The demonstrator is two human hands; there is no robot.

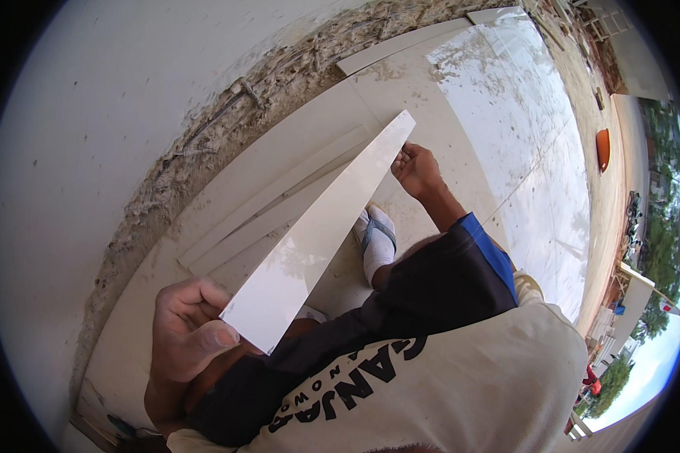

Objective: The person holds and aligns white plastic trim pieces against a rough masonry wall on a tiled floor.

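Note:
A long, narrow, glossy off-white tile strip (321, 226) runs diagonally across the middle of the view, its narrower-looking end away from me. My left hand (189, 328) grips the near end at the lower left, thumb along the edge. My right hand (419, 170) holds the strip near its far end, fingers curled at its edge and partly hidden behind it. Several more cut strips (219, 234) lie on the pale tiled floor (446, 136) just left of the held piece. My foot (378, 241), in a sock and flip-flop, rests under the strip.
A white wall (83, 151) with a rough, chipped base (181, 143) runs along the left. Another board (393, 45) lies beside it at the top. To the right are an orange basin (603, 147) on dirt ground, trees (657, 226) and a person in red (591, 383).

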